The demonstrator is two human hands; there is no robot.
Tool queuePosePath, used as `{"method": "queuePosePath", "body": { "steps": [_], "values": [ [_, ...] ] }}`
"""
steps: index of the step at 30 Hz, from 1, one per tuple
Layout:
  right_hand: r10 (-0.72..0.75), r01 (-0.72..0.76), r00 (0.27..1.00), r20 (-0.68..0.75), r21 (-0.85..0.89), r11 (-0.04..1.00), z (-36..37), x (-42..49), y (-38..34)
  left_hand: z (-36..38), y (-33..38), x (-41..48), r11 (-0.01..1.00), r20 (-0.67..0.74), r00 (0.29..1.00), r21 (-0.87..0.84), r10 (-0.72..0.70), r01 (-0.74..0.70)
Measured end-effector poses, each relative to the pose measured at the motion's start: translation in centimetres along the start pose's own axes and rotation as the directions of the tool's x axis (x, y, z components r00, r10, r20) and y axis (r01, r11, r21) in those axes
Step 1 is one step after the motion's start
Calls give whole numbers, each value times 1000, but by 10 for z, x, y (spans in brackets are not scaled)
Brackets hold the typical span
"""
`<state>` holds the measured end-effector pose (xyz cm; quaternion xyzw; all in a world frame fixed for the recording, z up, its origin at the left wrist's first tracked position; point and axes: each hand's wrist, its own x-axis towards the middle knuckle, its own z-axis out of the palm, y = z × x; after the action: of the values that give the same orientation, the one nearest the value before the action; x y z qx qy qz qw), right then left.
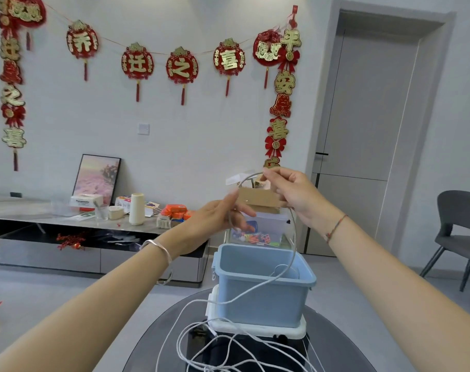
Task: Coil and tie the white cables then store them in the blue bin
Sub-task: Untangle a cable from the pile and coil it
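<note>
Right hand pinched white cable; left hand, at its 8 o'clock, gripped the loop; blue bin at 6 o'clock.

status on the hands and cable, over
Left hand, right hand pinching white cable, loop raised. Rest loose on table, trailing over blue bin. Nothing blocking.

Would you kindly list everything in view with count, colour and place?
white cables: count unclear, white, tangled on table, one strand rising to both hands
blue bin: one, blue, on white base
table: one, dark, foreground
clear box: one, transparent, behind bin
low cabinet: one, grey, left
framed picture: one, pink, leaning on wall
wall decorations: several, red-gold
chair: one, grey, right
door: one, grey, right
left hand: touches cable loop, blurred
right hand: pinches cable
</note>
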<state>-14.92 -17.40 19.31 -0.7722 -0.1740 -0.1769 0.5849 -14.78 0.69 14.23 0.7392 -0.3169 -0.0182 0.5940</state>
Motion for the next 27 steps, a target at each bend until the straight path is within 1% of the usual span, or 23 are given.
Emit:
{"method": "queuePosePath", "body": {
  "steps": [2, 4, 6, 8, 10, 12, 13, 14, 16, 17, 18, 20, 22, 23, 24, 25, 26, 27],
  "values": [
    [42, -35, 998, -54, 134, 990, -1, 7, 6, 5, 3, 0, 982, 99, 994, -183, 55, -37],
    [102, -85, 993, -67, 226, 970, 0, 12, 14, 8, 14, 0, 929, 157, 983, -370, 90, -26],
    [160, -143, 986, -45, 255, 956, 4, 13, 24, 10, 29, 0, 867, 185, 973, -497, 141, -32],
    [197, -190, 980, -8, 230, 954, 11, 8, 33, 12, 47, 0, 823, 154, 970, -564, 188, -69],
    [196, -201, 979, 56, 110, 973, 18, -1, 40, 9, 53, 9, 825, 61, 978, -550, 198, -133],
    [187, -172, 974, 124, -123, 977, 26, -13, 44, 5, 54, 19, 831, -81, 978, -516, 193, -207],
    [185, -140, 970, 160, -256, 956, 30, -20, 45, 1, 51, 25, 818, -144, 973, -528, 180, -229],
    [180, -86, 962, 204, -400, 912, 33, -28, 43, -3, 48, 30, 801, -193, 967, -546, 165, -246],
    [184, 80, 926, 329, -647, 758, 38, -46, 37, -8, 40, 38, 785, -251, 957, -558, 149, -268],
    [185, 169, 904, 384, -721, 672, 39, -55, 33, -8, 35, 42, 782, -261, 955, -564, 138, -267],
    [169, 247, 890, 423, -760, 601, 40, -64, 28, -7, 30, 45, 784, -267, 955, -564, 127, -261],
    [102, 346, 885, 455, -787, 511, 41, -78, 16, -1, 22, 48, 813, -284, 953, -527, 105, -246],
    [58, 374, 897, 439, -821, 431, 39, -81, 3, 8, 16, 50, 866, -293, 952, -449, 87, -218],
    [40, 379, 903, 428, -836, 397, 36, -81, -3, 12, 14, 50, 903, -289, 954, -384, 82, -193],
    [-4, 391, 907, 420, -841, 374, 32, -79, -8, 15, 14, 48, 943, -278, 956, -282, 94, -175],
    [-77, 410, 908, 411, -837, 362, 27, -78, -11, 19, 12, 45, 976, -256, 958, -143, 125, -166],
    [-167, 433, 901, 400, -826, 362, 21, -76, -15, 21, 11, 41, 986, -221, 961, 4, 165, -169],
    [-248, 452, 890, 381, -806, 383, 15, -74, -18, 22, 10, 36, 977, -176, 965, 127, 194, -173]
  ]
}}
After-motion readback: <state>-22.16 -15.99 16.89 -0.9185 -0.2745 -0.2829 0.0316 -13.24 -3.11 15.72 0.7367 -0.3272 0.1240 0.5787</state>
